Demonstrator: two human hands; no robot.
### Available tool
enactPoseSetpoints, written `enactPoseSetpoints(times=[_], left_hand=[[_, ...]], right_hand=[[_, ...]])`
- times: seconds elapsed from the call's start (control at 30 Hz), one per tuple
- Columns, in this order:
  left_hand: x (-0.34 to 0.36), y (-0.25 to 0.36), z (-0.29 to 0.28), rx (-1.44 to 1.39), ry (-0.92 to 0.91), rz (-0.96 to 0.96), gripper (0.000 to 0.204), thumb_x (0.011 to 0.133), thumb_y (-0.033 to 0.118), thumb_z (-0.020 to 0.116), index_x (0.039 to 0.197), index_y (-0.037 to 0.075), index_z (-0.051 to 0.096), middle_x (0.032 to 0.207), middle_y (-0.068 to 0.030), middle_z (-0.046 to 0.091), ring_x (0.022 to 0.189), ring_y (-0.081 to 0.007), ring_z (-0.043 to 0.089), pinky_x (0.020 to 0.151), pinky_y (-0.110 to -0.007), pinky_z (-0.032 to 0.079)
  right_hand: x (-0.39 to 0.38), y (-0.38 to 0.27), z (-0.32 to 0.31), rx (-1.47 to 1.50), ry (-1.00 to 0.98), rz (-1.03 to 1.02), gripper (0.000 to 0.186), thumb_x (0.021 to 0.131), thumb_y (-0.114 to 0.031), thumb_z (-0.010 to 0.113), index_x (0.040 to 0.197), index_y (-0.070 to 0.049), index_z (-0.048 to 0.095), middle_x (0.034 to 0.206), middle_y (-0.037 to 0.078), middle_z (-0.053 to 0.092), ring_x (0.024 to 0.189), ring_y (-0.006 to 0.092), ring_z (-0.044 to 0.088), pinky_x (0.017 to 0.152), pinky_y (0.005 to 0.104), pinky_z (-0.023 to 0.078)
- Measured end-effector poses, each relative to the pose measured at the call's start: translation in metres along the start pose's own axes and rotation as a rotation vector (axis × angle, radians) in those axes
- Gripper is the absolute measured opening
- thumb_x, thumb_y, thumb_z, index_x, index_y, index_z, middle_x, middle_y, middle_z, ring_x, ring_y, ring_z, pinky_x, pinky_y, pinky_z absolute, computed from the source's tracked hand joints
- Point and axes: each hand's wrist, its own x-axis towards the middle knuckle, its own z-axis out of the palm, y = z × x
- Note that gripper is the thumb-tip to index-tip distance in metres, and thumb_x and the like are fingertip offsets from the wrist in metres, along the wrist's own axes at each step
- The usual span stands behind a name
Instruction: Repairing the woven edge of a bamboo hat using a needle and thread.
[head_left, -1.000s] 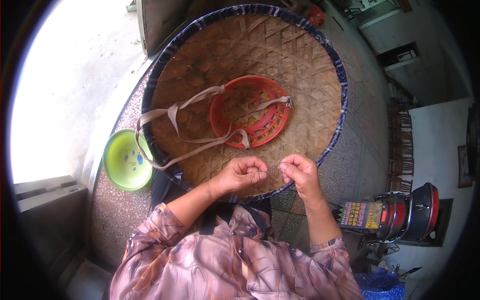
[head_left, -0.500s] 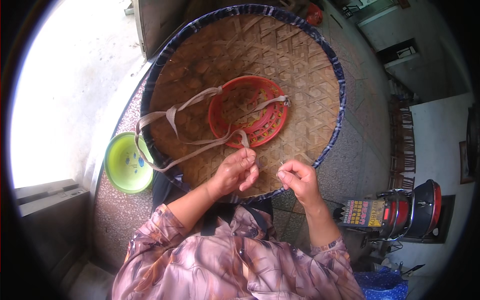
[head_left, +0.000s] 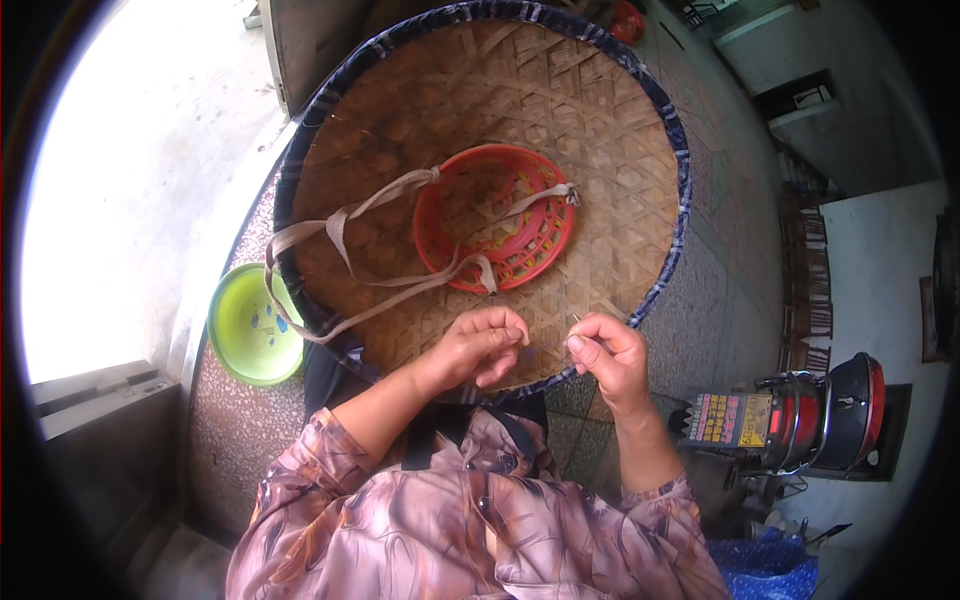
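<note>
Your right hand (head_left: 614,362) pinches a thin sliver (head_left: 576,317) slanting up-left; left of it, your left hand (head_left: 480,347) curls, grip unclear.

right hand (head_left: 615,362) pinches a thin object (head_left: 576,317), left hand (head_left: 474,350) nearby, above a woven tray (head_left: 622,200).

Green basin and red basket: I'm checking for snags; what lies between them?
In the head view: a beige strap and the woven tray, including its blue cloth-bound rim.

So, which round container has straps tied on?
The red basket on the bamboo tray: beige straps are knotted to its rim, not the tray's or green basin's.
</note>
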Motion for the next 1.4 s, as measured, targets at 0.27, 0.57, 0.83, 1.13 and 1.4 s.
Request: enactPoseSetpoints(times=[0.27,0.57,0.83,1.13,1.4], left_hand=[[-0.004,0.003,0.001,0.019,-0.075,0.028,0.017,0.085,0.006,0.054,0.101,0.000,0.052,0.065,-0.0030,0.050,0.049,-0.0084,0.042,0.042,-0.021,0.031],[0.000,0.003,0.003,0.021,-0.096,0.109,0.034,0.075,0.005,0.059,0.107,0.002,0.048,0.067,0.0001,0.046,0.053,-0.0071,0.040,0.045,-0.021,0.028],[0.001,-0.001,0.008,0.142,0.078,0.143,0.039,0.072,0.006,0.063,0.107,0.004,0.045,0.066,0.0010,0.044,0.054,-0.0070,0.039,0.048,-0.021,0.029],[0.001,-0.006,0.012,0.307,0.144,0.312,0.020,0.090,0.006,0.057,0.108,0.006,0.047,0.066,0.0053,0.044,0.055,-0.0018,0.037,0.049,-0.018,0.027],[0.001,0.003,0.013,0.176,0.210,0.187,0.011,0.094,0.015,0.054,0.098,0.006,0.052,0.064,-0.0021,0.053,0.043,-0.0084,0.042,0.039,-0.020,0.031]], right_hand=[[0.005,-0.001,0.003,0.043,0.021,0.014,0.006,0.088,-0.006,0.060,0.083,-0.002,0.059,0.065,-0.005,0.051,0.056,0.0014,0.044,0.050,0.0178,0.034],[0.012,0.009,0.000,0.004,0.072,0.022,0.006,0.087,-0.007,0.061,0.083,-0.002,0.059,0.066,-0.006,0.051,0.057,0.0006,0.044,0.050,0.0177,0.035],[0.017,0.012,0.003,-0.018,0.041,0.008,0.006,0.086,-0.006,0.061,0.083,-0.002,0.059,0.066,-0.002,0.054,0.055,0.0034,0.047,0.050,0.0188,0.038],[0.021,0.013,0.005,-0.100,0.044,-0.007,0.007,0.087,-0.007,0.061,0.081,-0.002,0.059,0.066,-0.003,0.054,0.056,0.0029,0.047,0.051,0.0187,0.038],[0.019,0.012,0.001,0.055,0.048,0.026,0.008,0.086,-0.008,0.061,0.080,-0.003,0.060,0.065,-0.005,0.053,0.055,0.0013,0.045,0.049,0.0184,0.036]])
